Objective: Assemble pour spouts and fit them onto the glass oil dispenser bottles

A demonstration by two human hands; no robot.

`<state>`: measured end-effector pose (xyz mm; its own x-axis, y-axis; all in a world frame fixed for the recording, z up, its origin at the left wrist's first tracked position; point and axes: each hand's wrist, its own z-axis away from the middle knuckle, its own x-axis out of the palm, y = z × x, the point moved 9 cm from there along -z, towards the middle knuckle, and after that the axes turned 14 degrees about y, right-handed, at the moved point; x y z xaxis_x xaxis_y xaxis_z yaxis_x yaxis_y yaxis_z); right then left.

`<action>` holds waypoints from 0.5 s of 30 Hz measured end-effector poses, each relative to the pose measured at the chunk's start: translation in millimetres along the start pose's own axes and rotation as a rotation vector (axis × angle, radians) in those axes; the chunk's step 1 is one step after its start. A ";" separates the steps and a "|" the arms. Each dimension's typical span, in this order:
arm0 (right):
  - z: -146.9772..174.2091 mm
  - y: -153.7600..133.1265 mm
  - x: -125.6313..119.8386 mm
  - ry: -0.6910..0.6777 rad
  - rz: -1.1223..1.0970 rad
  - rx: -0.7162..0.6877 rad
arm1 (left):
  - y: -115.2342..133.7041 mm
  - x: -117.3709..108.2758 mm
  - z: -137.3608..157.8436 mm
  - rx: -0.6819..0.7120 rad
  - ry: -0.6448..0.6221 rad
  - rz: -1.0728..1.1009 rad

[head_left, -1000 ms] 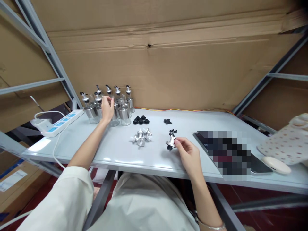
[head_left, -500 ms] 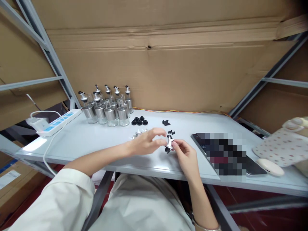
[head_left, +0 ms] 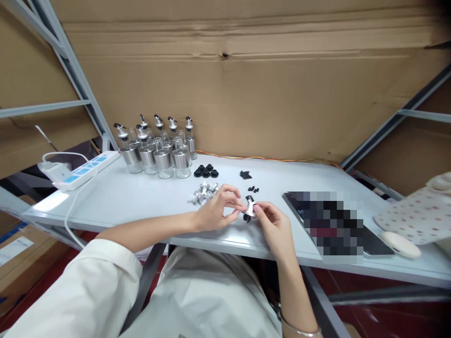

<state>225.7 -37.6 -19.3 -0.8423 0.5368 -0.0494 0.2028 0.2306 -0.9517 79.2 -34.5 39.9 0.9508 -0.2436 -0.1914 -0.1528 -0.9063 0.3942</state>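
Note:
My right hand point(head_left: 276, 227) pinches a silver pour spout point(head_left: 250, 206) with a black flap on top and a black ribbed stopper below. It is held upright just over the front of the table. From the other side, my left hand point(head_left: 220, 209) has its thumb and fingertips drawn together at the spout's left edge. Behind the left hand lies a heap of silver spout bodies point(head_left: 204, 192). Several tiny black parts point(head_left: 252, 189) and a small pile of flat black pieces point(head_left: 245, 174) lie beyond the spout. Black stoppers point(head_left: 206, 171) are grouped farther left.
Several glass bottles with steel sleeves point(head_left: 164, 162) stand at the back left, some topped with spouts. A white power strip point(head_left: 88, 170) with a cable is at the left edge. To the right are a tablet point(head_left: 373, 239), a cream mouse point(head_left: 400, 244) and a dotted bag point(head_left: 410, 213).
My left fingers have closed together at the spout's left edge. The right hand keeps its hold on the spout. The camera view has shifted slightly, showing more of the silver heap.

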 end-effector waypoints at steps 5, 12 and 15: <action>2.2 -3.4 3.7 -0.043 0.034 -0.009 | 11.6 4.4 0.0 0.125 -0.040 -0.118; 2.5 -4.1 4.1 -0.056 0.055 -0.025 | 9.3 7.6 4.7 0.142 -0.082 -0.112; 2.8 -2.8 4.2 -0.060 0.057 -0.024 | 9.2 7.0 5.2 0.165 -0.068 -0.147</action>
<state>220.2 -38.2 -17.6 -0.8571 0.5004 -0.1224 0.2627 0.2201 -0.9394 83.1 -46.4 37.5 0.9465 -0.1229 -0.2983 -0.0617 -0.9765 0.2066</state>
